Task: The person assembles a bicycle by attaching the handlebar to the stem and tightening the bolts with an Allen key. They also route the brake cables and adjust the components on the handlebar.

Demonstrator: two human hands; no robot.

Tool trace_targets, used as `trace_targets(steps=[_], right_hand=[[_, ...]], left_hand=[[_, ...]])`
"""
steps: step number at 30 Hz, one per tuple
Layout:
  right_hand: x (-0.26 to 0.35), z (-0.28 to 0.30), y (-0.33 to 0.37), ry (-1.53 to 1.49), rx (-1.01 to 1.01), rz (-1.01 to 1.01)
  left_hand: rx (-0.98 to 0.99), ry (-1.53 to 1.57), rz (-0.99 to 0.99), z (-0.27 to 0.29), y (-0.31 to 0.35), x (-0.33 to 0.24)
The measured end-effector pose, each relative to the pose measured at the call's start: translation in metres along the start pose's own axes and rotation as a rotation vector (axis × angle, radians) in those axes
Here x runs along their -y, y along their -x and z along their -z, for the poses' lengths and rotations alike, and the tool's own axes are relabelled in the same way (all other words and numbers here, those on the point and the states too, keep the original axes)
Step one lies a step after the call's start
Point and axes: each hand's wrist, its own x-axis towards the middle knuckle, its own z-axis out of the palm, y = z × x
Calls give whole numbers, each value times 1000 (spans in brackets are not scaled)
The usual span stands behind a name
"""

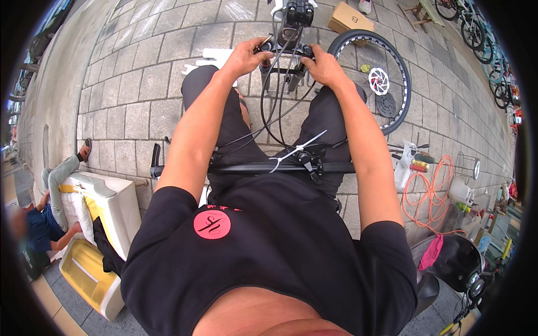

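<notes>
1. Clock directions run from the middle of the view; the black bicycle fork (265, 74) stands at 12 o'clock, on the paved ground side of the person's knees.
2. The left hand (246, 57), just left of 12 o'clock, pinches the fork's upper left side between thumb and curled fingers.
3. The right hand (325, 66), at 1 o'clock, closes its thumb and fingers on the upper right side; the exact small part under its fingertips is hard to tell.
4. Dark cables (265, 115) loop from 12 o'clock toward the black handlebar (244, 169), which lies across the lap at the centre, with a white zip tie (301, 147) just above it.
5. A spoked wheel (376, 82) with a brake disc lies near 2 o'clock; a cardboard box (343, 18) sits beyond it at 1 o'clock.
6. At 3 o'clock, an orange cord (424, 194) is tangled on the paving.
7. Another person (42, 224) sits between 8 and 9 o'clock beside a white-and-yellow seat (115, 204).
</notes>
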Motion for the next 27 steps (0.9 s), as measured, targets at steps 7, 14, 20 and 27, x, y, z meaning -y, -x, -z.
trace_targets(steps=[7,14,20,27], right_hand=[[0,0,1,-10,-9,-2],[-4,3,1,-106,20,-6],[-12,33,4,-474,-434,36],[130,83,63,-409,-638,420]], left_hand=[[-4,2,-40,0,0,4],[53,-122,112,10,11,-44],[26,-124,86,18,-3,-18],[-43,-660,-84,-6,-16,-43]])
